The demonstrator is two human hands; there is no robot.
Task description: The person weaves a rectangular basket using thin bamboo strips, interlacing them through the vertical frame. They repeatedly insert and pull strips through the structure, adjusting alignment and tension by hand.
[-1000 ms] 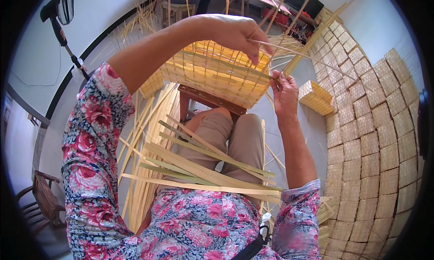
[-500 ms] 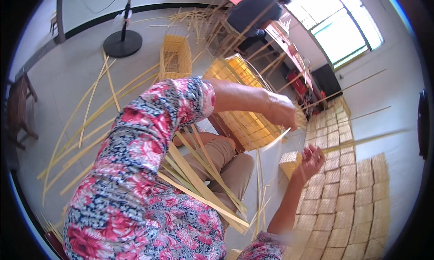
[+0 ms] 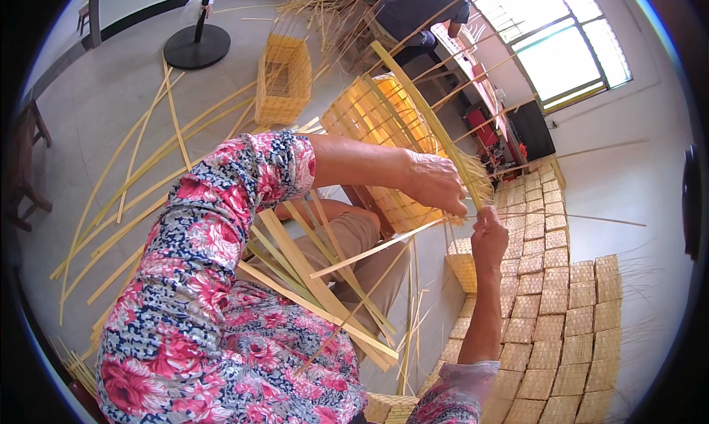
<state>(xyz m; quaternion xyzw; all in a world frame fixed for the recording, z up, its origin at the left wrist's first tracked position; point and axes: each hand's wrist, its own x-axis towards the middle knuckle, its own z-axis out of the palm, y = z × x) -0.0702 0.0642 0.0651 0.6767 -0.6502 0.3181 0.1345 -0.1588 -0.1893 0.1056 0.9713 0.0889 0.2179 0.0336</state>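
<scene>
A partly woven bamboo basket (image 3: 399, 211) is tilted before me, long loose stakes sticking out toward the upper right. My left hand (image 3: 437, 185) reaches across its near corner, fingers pinched on the end of a pale bamboo strip (image 3: 377, 248) that slants down left over my lap. Just right of it, my closed right hand (image 3: 489, 239) grips a wider greenish-yellow bamboo strip (image 3: 432, 114), which runs up and left across the basket's open side. Several flat bamboo strips (image 3: 325, 298) lie across my lap. My left forearm hides part of the basket.
A woven basket (image 3: 284, 84) stands on the floor ahead, beside scattered strips (image 3: 151, 154) and a round black stand base (image 3: 198, 47). Rows of woven pieces (image 3: 546, 335) cover the floor at right, a small basket (image 3: 462, 265) next to them. A person (image 3: 413, 14) sits at a far table.
My right hand has gone from spread fingers to closed and moved up toward the left hand. The wide strip now crosses over the basket instead of trailing right.
</scene>
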